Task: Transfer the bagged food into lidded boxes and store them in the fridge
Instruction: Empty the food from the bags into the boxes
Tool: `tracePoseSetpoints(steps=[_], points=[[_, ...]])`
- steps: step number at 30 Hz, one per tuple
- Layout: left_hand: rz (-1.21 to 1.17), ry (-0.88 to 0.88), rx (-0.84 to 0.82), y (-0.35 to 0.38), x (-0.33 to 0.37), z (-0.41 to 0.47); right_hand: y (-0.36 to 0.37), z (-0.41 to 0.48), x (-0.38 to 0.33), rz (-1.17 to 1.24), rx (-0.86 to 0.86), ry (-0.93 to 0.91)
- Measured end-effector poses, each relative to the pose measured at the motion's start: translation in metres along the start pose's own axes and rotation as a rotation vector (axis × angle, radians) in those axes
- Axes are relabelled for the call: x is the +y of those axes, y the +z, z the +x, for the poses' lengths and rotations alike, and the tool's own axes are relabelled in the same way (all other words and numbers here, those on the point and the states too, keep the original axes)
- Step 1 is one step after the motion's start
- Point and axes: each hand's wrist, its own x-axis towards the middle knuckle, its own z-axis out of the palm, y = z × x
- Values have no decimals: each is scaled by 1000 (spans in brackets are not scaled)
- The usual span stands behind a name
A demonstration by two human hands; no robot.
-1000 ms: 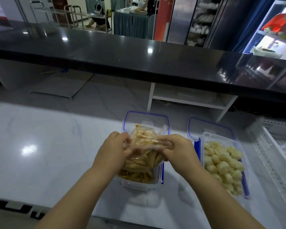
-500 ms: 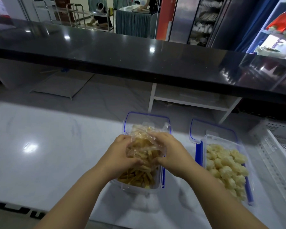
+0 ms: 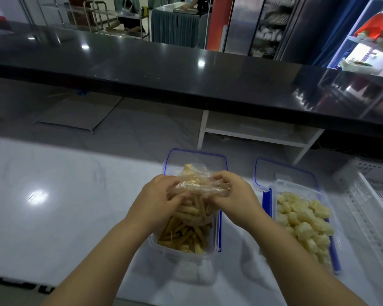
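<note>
Both hands work over the near box (image 3: 181,268) on the white tabletop (image 3: 64,206). Left hand (image 3: 157,199) and right hand (image 3: 232,195): each grip closed, fingers curled into a clear plastic bag (image 3: 199,184) held just above the box. Yellow food sticks (image 3: 186,233) lie in the box, with more inside the bag. Second box (image 3: 296,186), holding pale round pieces, stands just to the right. White crate (image 3: 376,206) at far right.

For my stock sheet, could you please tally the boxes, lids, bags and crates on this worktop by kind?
Clear boxes: 2
Blue-rimmed lids: 2
Plastic bag: 1
White crate: 1
Total: 6
</note>
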Motion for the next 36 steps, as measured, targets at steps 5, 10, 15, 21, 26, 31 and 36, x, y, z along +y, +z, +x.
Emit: tracePoseSetpoints(steps=[5,10,15,21,26,31,36], points=[[-19,-67,-344,-2,-4,-12,0,-12,-7,-226,-218,8],[0,-36,-232,6,-2,-2,2,-4,-10,-266,-211,-1],[-29,38,-44,0,2,3,1,-2,-1,-252,-65,-137],[34,259,163,-4,9,2,-4,-9,-7,-128,184,-469],[6,122,70,-3,2,-4,0,-12,3,-95,-3,-276],[106,193,139,0,-5,-8,0,-15,3,-173,99,-334],[138,303,235,-8,-5,-9,-6,-11,-11,-162,205,-536]])
